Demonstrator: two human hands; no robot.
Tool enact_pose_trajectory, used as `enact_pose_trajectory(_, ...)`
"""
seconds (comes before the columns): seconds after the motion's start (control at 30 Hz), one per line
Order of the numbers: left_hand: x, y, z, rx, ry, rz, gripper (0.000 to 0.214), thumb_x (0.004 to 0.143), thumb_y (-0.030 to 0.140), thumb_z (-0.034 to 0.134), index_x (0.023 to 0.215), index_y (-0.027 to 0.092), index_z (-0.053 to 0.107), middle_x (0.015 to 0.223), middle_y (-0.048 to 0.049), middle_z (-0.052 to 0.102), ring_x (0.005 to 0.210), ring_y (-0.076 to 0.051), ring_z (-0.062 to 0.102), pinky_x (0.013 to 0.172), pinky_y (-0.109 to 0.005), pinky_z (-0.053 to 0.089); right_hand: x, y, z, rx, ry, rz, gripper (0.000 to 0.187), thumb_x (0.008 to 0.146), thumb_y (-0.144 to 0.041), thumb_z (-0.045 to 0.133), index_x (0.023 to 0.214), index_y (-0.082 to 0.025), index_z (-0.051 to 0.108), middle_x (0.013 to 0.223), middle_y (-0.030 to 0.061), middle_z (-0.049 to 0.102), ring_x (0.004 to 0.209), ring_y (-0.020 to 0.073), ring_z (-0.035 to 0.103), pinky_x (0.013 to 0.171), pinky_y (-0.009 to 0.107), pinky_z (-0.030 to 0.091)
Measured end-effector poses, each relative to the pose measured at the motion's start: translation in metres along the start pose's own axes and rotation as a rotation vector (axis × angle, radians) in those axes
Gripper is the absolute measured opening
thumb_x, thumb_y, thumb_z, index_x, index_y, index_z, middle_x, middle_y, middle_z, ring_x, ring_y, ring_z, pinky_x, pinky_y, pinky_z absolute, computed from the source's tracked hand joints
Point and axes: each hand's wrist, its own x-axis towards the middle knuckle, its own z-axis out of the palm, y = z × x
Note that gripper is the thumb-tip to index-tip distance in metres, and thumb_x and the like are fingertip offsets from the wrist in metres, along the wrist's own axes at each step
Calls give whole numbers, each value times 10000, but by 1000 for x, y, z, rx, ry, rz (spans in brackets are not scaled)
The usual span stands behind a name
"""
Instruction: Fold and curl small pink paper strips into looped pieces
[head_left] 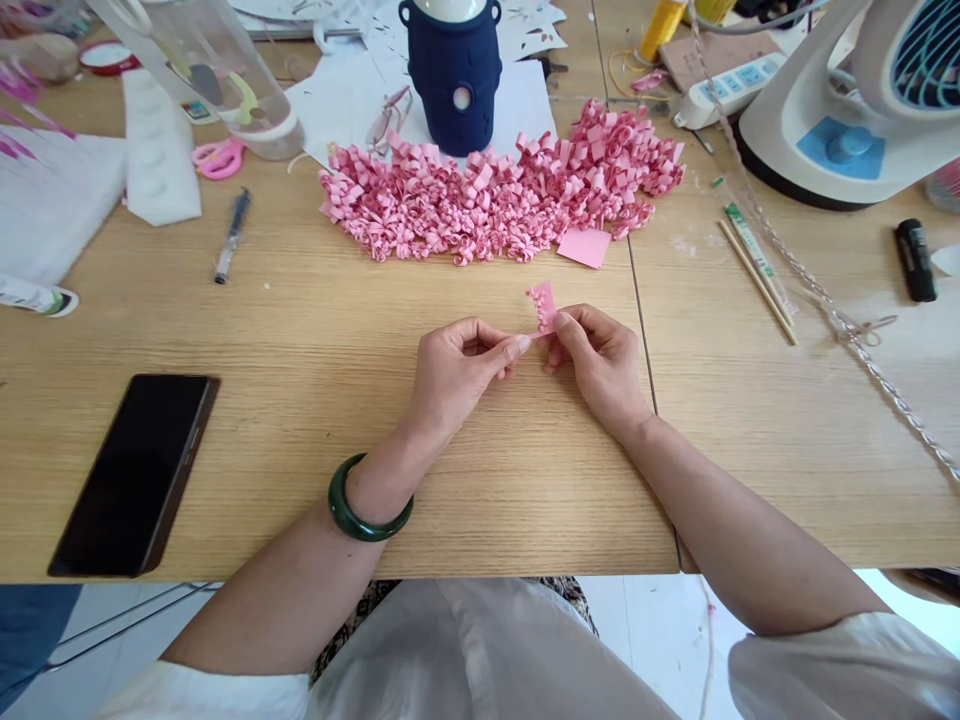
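Observation:
A small pink paper piece (543,306) with curled fringes is held between both my hands above the wooden table (300,330). My left hand (457,372), with a green bangle (364,505) on its wrist, pinches the piece's lower edge with thumb and forefinger. Closed on the same piece from the right is my right hand (600,360). Beyond the hands lies a long heap of curled pink paper pieces (495,190), and a flat pink square (584,246) rests at its right end.
A black phone (135,470) lies at the left front. A pen (232,235), pink scissors (219,158), a dark blue bottle (454,75), a clear plastic jug (217,70), chopsticks (757,270), a power strip (727,88), a fan base (825,130) and a twisted cord (862,340) surround the work area.

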Motion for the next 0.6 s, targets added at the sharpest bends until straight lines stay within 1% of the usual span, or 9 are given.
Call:
enact_pose_trajectory(0.13, 0, 1, 0, -24, 13, -6, 383, 660, 471, 909, 658, 168, 674, 591, 21, 643, 517, -98, 579, 537, -237, 484, -1, -2, 0, 33, -72, -6, 539, 910, -724, 615, 764, -207, 664, 627, -7, 622, 545, 117, 569, 574, 266, 501)
enact_pose_trajectory(0.33, 0, 2, 1, -48, 2, -3, 381, 675, 487, 901, 662, 168, 692, 595, 14, 650, 525, -99, 580, 544, -240, 498, -1, -4, 1, 66, -172, -1, 497, 829, -692, 738, 808, -199, 679, 735, 5, 683, 576, 108, 585, 563, 254, 527)
enact_pose_trajectory(0.47, -1, 3, 1, -35, -23, -13, 375, 679, 488, 899, 672, 166, 705, 608, 3, 670, 539, -110, 604, 564, -248, 512, 0, -1, 1, 87, -179, 21, 486, 791, -670, 784, 828, -196, 681, 744, 7, 684, 589, 112, 597, 563, 253, 546)
enact_pose_trajectory(0.6, 0, 0, 0, -49, -71, 3, 291, 754, 444, 851, 765, 166, 766, 737, -30, 753, 592, -123, 638, 635, -269, 560, 2, 3, 1, 118, -132, 30, 457, 805, -634, 795, 815, -196, 666, 749, 6, 694, 558, 100, 587, 551, 250, 536)
